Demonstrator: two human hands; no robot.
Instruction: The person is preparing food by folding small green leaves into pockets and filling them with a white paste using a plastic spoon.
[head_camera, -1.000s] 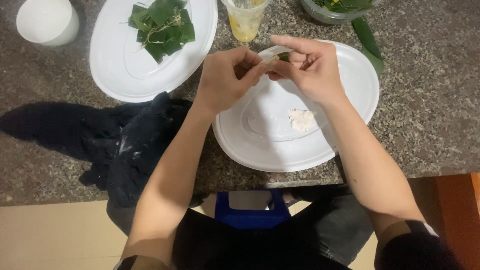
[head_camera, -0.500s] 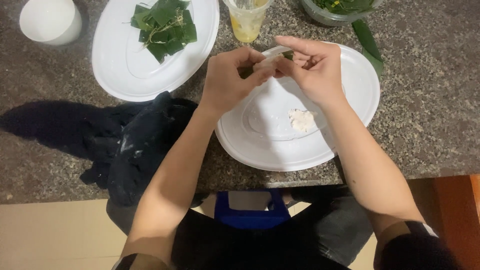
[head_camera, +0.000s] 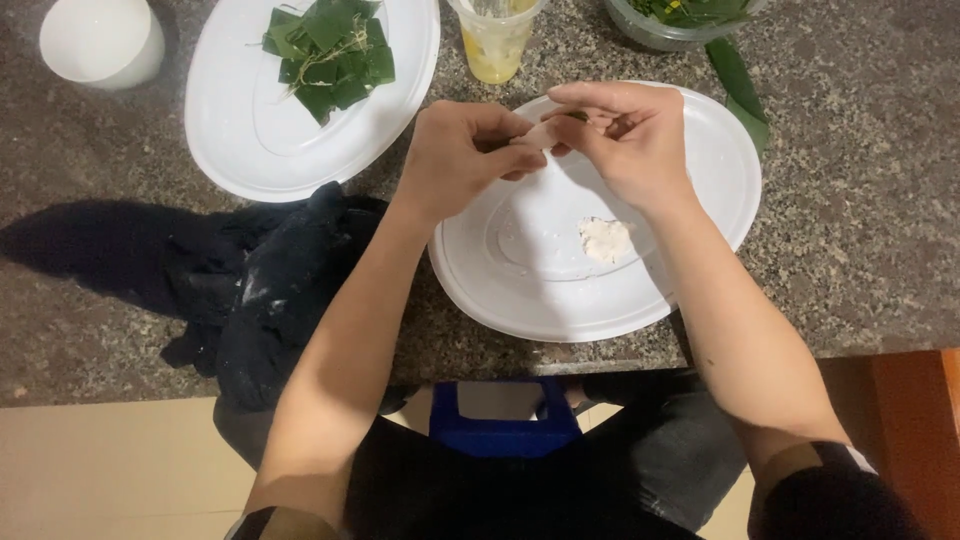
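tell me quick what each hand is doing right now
Left hand: closed, pinching one end of the small pale doughy piece.
Right hand: closed, pinching the other end of that piece.

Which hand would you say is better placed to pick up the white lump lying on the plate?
Right, probably. The right hand hovers almost directly above the white lump on the plate; the left hand sits farther left.

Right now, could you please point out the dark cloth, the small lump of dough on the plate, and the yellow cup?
dark cloth (head_camera: 275, 290), head view, middle folds.
lump of dough (head_camera: 605, 240), head view, its centre.
yellow cup (head_camera: 494, 50), head view, side wall.
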